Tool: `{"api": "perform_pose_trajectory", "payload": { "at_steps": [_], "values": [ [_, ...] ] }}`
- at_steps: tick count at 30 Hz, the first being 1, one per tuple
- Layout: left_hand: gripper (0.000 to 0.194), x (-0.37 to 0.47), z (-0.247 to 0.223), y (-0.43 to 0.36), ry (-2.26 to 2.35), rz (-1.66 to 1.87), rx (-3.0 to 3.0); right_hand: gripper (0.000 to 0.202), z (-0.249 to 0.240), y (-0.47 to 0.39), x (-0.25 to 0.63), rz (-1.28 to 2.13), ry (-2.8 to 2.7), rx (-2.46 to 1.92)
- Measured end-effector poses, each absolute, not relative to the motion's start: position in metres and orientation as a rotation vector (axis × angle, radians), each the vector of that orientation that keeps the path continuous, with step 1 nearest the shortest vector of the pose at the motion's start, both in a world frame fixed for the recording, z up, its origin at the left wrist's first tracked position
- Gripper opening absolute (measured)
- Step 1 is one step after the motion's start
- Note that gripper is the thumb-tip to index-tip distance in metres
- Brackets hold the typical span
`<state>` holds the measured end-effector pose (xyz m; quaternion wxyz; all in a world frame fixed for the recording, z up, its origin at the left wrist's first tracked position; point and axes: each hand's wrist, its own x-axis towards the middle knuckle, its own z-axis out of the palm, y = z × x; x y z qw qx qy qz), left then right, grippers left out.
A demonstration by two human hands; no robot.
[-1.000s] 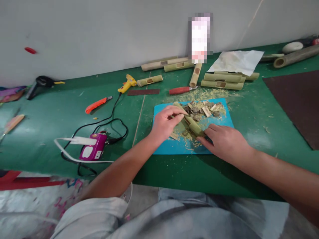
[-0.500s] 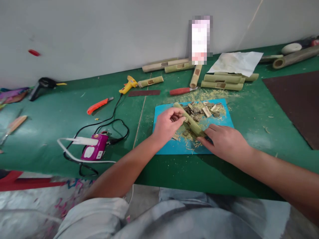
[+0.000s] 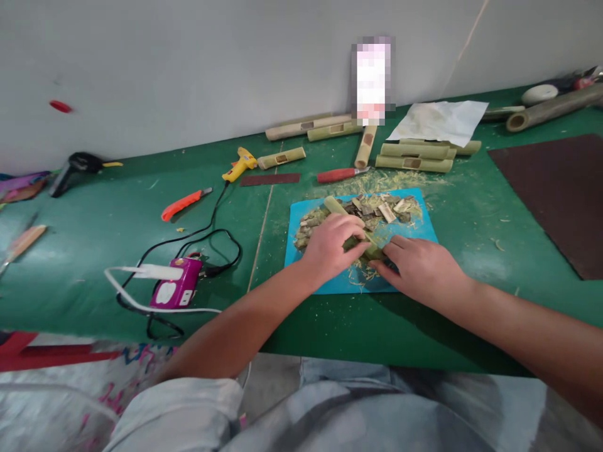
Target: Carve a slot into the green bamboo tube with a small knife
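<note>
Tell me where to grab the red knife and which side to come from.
Take the knife by the middle of its handle, probably from above and the near left. It lies on the table with the handle to the left and the blade pointing right, so that approach should keep the hands off the edge.

We take this for a craft workshop: a long green worktable (image 3: 292, 326) carries a yellow glue gun (image 3: 242, 164), an orange utility knife (image 3: 181, 206) and a red-handled knife (image 3: 336, 176). Around a bamboo tube (image 3: 332, 204) held over a blue mat (image 3: 423, 231), we see chips (image 3: 387, 213) and pale shavings (image 3: 353, 184), with more notched lengths of bamboo (image 3: 391, 162) behind. Coloured scraps (image 3: 110, 394) litter the floor (image 3: 47, 414), and we spot a purple power adapter (image 3: 192, 274) too.
</note>
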<state>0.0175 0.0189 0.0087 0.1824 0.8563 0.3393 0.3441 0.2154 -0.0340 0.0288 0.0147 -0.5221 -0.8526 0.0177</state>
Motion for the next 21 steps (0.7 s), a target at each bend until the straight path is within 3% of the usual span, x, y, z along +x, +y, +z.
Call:
{"api": "perform_pose_trajectory", "payload": {
  "at_steps": [10, 21],
  "values": [
    [0.020, 0.019, 0.021, 0.016, 1.055, 1.069, 1.234, 0.037, 0.031, -0.034, 0.215, 0.091, -2.659, -1.642],
    [0.021, 0.013, 0.016, 0.024, 1.047, 1.050, 1.228, 0.037, 0.029, -0.034, 0.216, 0.088, -2.638, -1.604]
  ]
}}
